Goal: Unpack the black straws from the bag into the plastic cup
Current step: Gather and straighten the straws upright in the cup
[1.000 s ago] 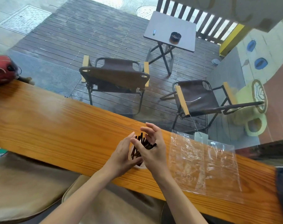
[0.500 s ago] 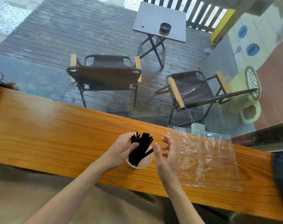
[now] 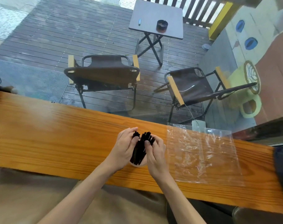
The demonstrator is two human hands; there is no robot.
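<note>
A: While both hands cup the bundle, what is each doing?

B: The left hand [image 3: 123, 150] curls round the black straws [image 3: 140, 148] from one side; the right hand [image 3: 155, 152] pinches them from the other. The straws stand fanned in the plastic cup [image 3: 138, 164] on the wooden counter [image 3: 56, 135].

A: And the bag?

B: The clear bag [image 3: 200, 154] lies flat just right of the cup, apparently emptied.

A: How should this be finished well?

B: I'd squeeze the tops together gently, let the ends settle to the bottom, and steady the cup so it doesn't tip.
</note>
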